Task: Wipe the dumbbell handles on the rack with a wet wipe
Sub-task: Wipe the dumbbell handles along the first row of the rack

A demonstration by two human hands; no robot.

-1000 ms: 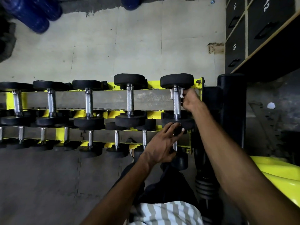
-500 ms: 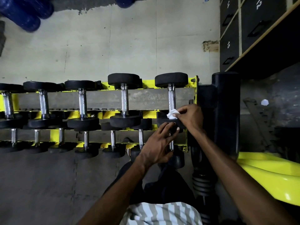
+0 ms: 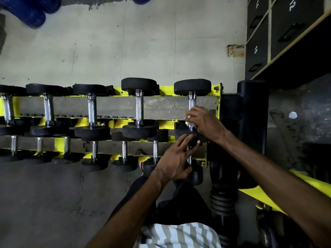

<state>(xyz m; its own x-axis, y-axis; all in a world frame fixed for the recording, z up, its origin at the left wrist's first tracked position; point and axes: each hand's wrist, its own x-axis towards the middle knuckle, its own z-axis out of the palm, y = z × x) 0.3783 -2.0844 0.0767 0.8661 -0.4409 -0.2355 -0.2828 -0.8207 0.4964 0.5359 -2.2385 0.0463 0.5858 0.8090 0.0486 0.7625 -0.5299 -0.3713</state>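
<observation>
Wipe (image 3: pixel 189 124), white and bunched, is pinched in right hand (image 3: pixel 206 122), whose fingers curl round the low end of the chrome handle (image 3: pixel 192 103) of the rightmost top-row dumbbell. Left hand (image 3: pixel 176 161), fingers mostly straight, rests on that dumbbell's near head (image 3: pixel 180 131). Yellow rack (image 3: pixel 217 99) holds other dumbbells (image 3: pixel 139 130) to the left.

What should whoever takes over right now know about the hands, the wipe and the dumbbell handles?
Right hand grips the white wet wipe around the low end of the rightmost top-row knurled chrome dumbbell handle on the yellow steel rack.
Left hand rests on that dumbbell's near black disc head.
Done: unclear from here.
Left: finish this handle, then the other chrome handles in both rows.
</observation>
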